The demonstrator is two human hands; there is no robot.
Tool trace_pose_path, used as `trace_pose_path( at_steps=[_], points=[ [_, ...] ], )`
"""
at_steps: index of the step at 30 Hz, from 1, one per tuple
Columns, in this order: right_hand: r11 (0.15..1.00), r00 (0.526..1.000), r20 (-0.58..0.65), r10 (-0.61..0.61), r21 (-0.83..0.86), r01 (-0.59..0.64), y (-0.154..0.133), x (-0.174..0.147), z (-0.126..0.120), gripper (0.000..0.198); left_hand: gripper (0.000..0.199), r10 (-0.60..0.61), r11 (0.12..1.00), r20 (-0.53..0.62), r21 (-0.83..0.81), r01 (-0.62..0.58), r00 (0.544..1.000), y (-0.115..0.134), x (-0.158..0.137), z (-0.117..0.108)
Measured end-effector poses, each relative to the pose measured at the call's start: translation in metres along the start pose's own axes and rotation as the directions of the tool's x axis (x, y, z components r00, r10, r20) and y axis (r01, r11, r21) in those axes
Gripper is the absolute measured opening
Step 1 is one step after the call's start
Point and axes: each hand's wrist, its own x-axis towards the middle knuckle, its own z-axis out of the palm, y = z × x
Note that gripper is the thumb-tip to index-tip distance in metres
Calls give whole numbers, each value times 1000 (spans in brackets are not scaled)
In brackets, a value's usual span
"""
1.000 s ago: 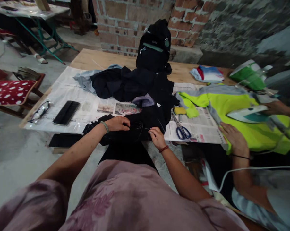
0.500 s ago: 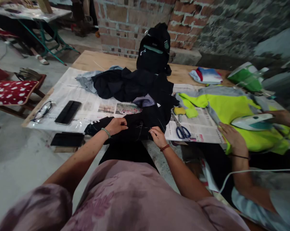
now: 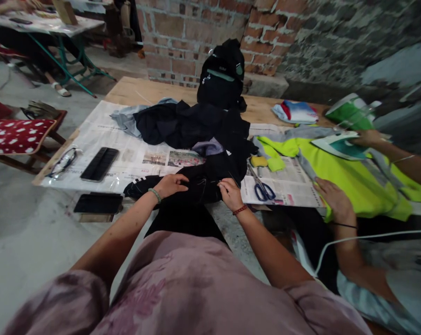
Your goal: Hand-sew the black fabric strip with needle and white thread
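A black garment (image 3: pixel 196 186) with white stripes at one end lies bunched at the table's front edge, white thread lines showing on it. My left hand (image 3: pixel 172 185) grips its cloth, thumb and fingers closed at the left of those lines. At their right, my right hand (image 3: pixel 230 193) is closed in a pinch at the cloth; whatever is between its fingertips is too small to make out. Blue-handled scissors (image 3: pixel 264 190) lie to the right of this hand, by a yellow sponge-like block (image 3: pixel 258 161). More dark cloth (image 3: pixel 186 123) spreads behind.
Newspaper (image 3: pixel 91 121) covers much of the wooden table. Left are a phone (image 3: pixel 99 164), glasses (image 3: pixel 64 160) and another dark phone-like device (image 3: pixel 98 203). A backpack (image 3: pixel 220 77) stands behind. At right a co-worker holds an iron (image 3: pixel 341 145) over a yellow-green garment (image 3: pixel 353 186).
The co-worker's iron has moved back and to the left across the yellow-green garment. My hands stay at the black garment, with only small finger shifts.
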Motion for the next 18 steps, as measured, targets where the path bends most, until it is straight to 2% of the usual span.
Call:
trace_pose_path(
  at_steps=[4, 7, 11, 13, 16, 18],
  points=[
    [996, 995, 55, 83, 16, -84, 4, 1, 11, 24, 26, -93, 988, 14, -124, 94, 996, -17, 2, 14],
    [979, 983, 70, 168, 101, -174, 3, 5, 4, 25, 25, -129, 975, -13, -184, 125, 991, -21, 2, 20],
    [887, 948, 93, 304, 335, -317, -6, 13, -26, 26, 23, -141, 952, 42, -269, 148, 989, -15, -2, 17],
    [831, 934, 74, 351, 434, -347, -19, 17, -43, 25, 23, -142, 934, 72, -320, 158, 987, -11, -5, 15],
    [756, 922, 32, 385, 562, -335, -50, 28, -71, 24, 24, -137, 918, 80, -364, 157, 987, -9, -7, 13],
    [725, 927, -19, 374, 630, -279, -69, 36, -99, 20, 24, -131, 915, 83, -373, 152, 988, -10, -8, 14]
  ],
)
